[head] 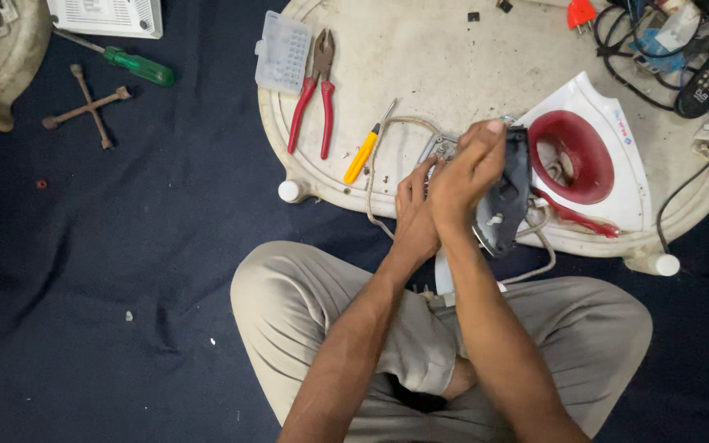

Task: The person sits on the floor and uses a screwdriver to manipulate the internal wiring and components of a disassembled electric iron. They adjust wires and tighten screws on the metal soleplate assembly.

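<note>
- You sit cross-legged on a dark blue floor cloth (125, 271), seen from above, with a low, worn white bench (420, 57) in front of your knees.
- Your right hand (468, 176) is clamped on the dark soleplate (509, 197) of a taken-apart clothes iron, holding it tilted on edge at the near rim of the bench.
- Your left hand (414, 215) rests just beside the right, fingers pressed against the metal part at the soleplate's left end; you cannot tell how firmly it grips.
- The iron's white shell (617, 164), with a red inner ring, lies just to the right of the soleplate.
- A pale cord (375, 193) loops from the iron over the bench edge towards your lap.
- To the left on the bench lie a yellow-handled screwdriver (364, 152), red-handled pliers (315, 94) and a clear plastic box (283, 51).
- On the floor cloth, well apart to the left, lie a green-handled screwdriver (137, 66) and a rusty cross wrench (88, 105).
</note>
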